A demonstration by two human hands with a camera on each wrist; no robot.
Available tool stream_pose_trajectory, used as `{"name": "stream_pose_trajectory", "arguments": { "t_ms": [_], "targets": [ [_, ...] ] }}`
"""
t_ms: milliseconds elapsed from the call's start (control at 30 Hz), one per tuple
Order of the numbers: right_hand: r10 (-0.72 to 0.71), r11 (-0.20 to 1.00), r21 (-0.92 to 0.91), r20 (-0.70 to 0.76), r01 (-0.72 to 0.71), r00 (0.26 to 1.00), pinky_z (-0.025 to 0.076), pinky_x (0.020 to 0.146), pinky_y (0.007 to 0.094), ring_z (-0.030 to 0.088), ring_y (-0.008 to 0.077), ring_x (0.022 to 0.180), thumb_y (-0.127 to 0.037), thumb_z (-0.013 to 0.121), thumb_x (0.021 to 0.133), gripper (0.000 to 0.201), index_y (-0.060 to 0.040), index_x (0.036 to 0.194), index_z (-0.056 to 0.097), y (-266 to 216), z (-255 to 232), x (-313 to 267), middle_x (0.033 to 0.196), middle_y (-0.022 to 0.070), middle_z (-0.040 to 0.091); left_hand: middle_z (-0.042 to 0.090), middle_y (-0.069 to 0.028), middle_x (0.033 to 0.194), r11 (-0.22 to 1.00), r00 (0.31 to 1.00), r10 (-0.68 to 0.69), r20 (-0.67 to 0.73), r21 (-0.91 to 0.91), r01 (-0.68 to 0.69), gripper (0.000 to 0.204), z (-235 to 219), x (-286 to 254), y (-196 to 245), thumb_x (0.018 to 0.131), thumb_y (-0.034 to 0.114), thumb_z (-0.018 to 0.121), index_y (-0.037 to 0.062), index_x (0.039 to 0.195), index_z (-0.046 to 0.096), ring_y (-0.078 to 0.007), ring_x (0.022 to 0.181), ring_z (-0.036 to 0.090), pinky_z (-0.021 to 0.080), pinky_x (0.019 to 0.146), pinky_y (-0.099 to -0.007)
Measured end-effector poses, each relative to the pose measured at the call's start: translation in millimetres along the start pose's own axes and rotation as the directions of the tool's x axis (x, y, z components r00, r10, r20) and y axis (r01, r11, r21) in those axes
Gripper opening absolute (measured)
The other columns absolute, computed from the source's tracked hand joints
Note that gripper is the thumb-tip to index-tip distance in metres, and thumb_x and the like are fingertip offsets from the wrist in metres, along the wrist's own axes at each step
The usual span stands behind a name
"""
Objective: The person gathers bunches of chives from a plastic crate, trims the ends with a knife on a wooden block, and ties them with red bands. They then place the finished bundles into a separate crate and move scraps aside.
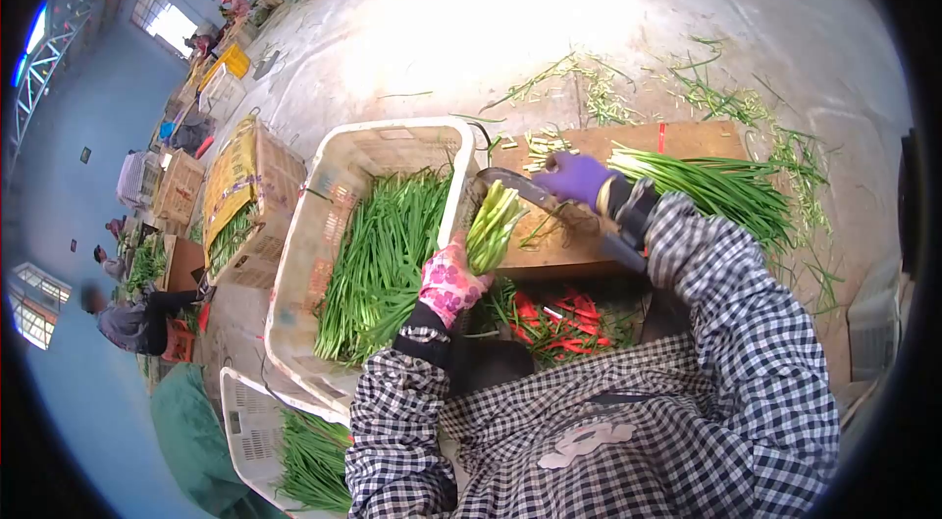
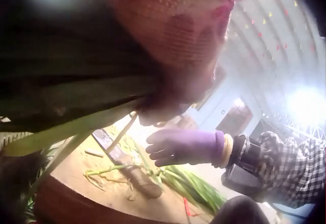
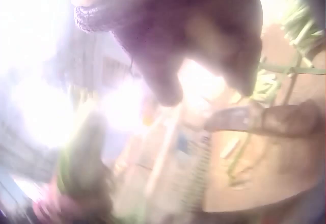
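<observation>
My left hand [image 1: 453,282], in a pink flowered glove, grips a bunch of green stalks [image 1: 494,225] with the pale cut ends up, beside the crate's rim. Dark, blurred leaves of that bunch fill the upper left wrist view. My right hand [image 1: 574,178], in a purple glove, is over the wooden board [image 1: 549,246]. Its fingers show straight and apart from the knife in the left wrist view. The knife [image 2: 137,178] lies on the board among trimmings, its blade [image 1: 517,185] pointing towards the bunch. A larger pile of stalks [image 1: 706,187] lies on the board's right side.
A white crate [image 1: 459,141] of long greens stands left of the board, and another crate [image 1: 235,411] sits nearer. Red ties [image 1: 579,318] lie below the board. Trimmings [image 1: 608,92] litter the floor beyond. Other people [image 1: 137,318] work among crates at the far left.
</observation>
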State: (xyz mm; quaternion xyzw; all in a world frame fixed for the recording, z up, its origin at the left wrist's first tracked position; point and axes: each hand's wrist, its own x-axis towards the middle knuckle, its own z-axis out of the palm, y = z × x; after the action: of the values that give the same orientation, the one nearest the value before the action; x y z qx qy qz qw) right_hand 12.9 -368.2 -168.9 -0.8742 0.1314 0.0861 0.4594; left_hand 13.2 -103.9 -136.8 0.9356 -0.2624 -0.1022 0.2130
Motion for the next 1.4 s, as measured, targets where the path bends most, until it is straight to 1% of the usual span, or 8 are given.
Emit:
{"name": "stream_pose_trajectory", "arguments": {
  "t_ms": [100, 367, 433, 633, 700, 833, 1000, 1400],
  "targets": [
    [-0.146, 0.875, -0.478, -0.107, 0.077, 0.983, 0.047, 0.075, 0.0404, 0.060, 0.0309, 0.084, -0.033, 0.062, 0.070, 0.048, -0.0002, 0.103, 0.052, 34, 39, -11, 0.084, 0.0211, 0.060, 0.062, -0.0186, 0.090, 0.985, 0.981, -0.127, 0.149, 0.132, 0.108, 0.052, 11, 23, 16, 0.065, 0.029, 0.069, 0.0071, 0.108, 0.049, -0.0338, 0.088, 0.059, 0.047, 0.077, -0.0414],
    [-0.109, 0.734, -0.676, -0.213, -0.066, 0.971, 0.047, 0.064, 0.0409, 0.061, 0.0284, 0.079, -0.020, 0.056, 0.075, 0.030, -0.0068, 0.101, 0.051, 73, 70, 22, 0.084, 0.0106, 0.061, 0.059, -0.0171, 0.107, 0.902, 0.835, -0.377, 0.400, 0.364, 0.232, 0.045, 76, 61, -15, 0.069, 0.026, 0.065, 0.0062, 0.108, 0.053, -0.0314, 0.102, 0.056, 0.045, 0.086, -0.0394],
    [-0.097, 0.773, -0.630, 0.005, 0.078, 0.995, 0.047, 0.068, 0.0427, 0.061, 0.0301, 0.081, -0.027, 0.057, 0.073, 0.039, -0.0050, 0.104, 0.050, 46, 47, 7, 0.090, 0.0139, 0.062, 0.058, -0.0169, 0.108, 0.893, 0.830, -0.405, 0.382, 0.360, 0.270, 0.037, 79, 60, -25, 0.073, 0.021, 0.058, 0.0063, 0.107, 0.055, -0.0314, 0.103, 0.055, 0.044, 0.087, -0.0393],
    [-0.041, 0.950, -0.298, 0.169, 0.091, 0.985, 0.048, 0.061, 0.0378, 0.061, 0.0287, 0.071, -0.039, 0.058, 0.076, 0.051, -0.0036, 0.109, 0.046, 23, 35, -37, 0.080, 0.0155, 0.063, 0.058, -0.0175, 0.107, 0.890, 0.822, -0.423, 0.382, 0.348, 0.296, 0.035, 81, 58, -33, 0.073, 0.018, 0.057, 0.0052, 0.106, 0.054, -0.0324, 0.103, 0.054, 0.044, 0.087, -0.0401],
    [0.245, 0.937, 0.150, 0.356, -0.314, 0.902, 0.046, 0.049, 0.0299, 0.060, 0.0190, 0.058, -0.039, 0.056, 0.079, 0.046, -0.0042, 0.107, 0.046, 10, 31, -57, 0.074, 0.0117, 0.062, 0.059, -0.0165, 0.107, 0.886, 0.835, -0.423, 0.353, 0.355, 0.298, 0.036, 84, 56, -35, 0.073, 0.018, 0.058, 0.0047, 0.106, 0.054, -0.0308, 0.103, 0.055, 0.044, 0.086, -0.0395],
    [0.109, 0.957, 0.233, 0.267, -0.174, 0.958, 0.046, 0.048, 0.0302, 0.058, 0.0181, 0.049, -0.036, 0.050, 0.083, 0.038, -0.0036, 0.101, 0.046, 46, 70, -72, 0.068, 0.0088, 0.063, 0.059, -0.0154, 0.107, 0.895, 0.844, -0.406, 0.349, 0.340, 0.290, 0.036, 85, 55, -37, 0.072, 0.018, 0.058, 0.0050, 0.105, 0.055, -0.0300, 0.103, 0.055, 0.044, 0.086, -0.0393],
    [0.076, 0.993, -0.104, 0.237, -0.052, 0.968, 0.044, 0.066, 0.0488, 0.055, 0.0419, 0.074, -0.040, 0.047, 0.083, 0.043, -0.0027, 0.104, 0.045, 65, 90, -88, 0.079, 0.0257, 0.058, 0.060, -0.0137, 0.106, 0.889, 0.848, -0.405, 0.342, 0.366, 0.276, 0.031, 82, 54, -34, 0.076, 0.018, 0.055, 0.0083, 0.106, 0.057, -0.0275, 0.101, 0.057, 0.046, 0.085, -0.0375],
    [0.220, 0.975, -0.061, 0.352, -0.213, 0.910, 0.046, 0.061, 0.0430, 0.060, 0.0344, 0.066, -0.040, 0.046, 0.084, 0.043, -0.0016, 0.104, 0.044, 35, 68, -93, 0.071, 0.0198, 0.060, 0.062, -0.0150, 0.100, 0.911, 0.887, -0.358, 0.292, 0.315, 0.265, 0.026, 94, 53, -47, 0.077, 0.015, 0.054, 0.0076, 0.101, 0.060, -0.0292, 0.097, 0.059, 0.047, 0.082, -0.0382]
  ]
}}
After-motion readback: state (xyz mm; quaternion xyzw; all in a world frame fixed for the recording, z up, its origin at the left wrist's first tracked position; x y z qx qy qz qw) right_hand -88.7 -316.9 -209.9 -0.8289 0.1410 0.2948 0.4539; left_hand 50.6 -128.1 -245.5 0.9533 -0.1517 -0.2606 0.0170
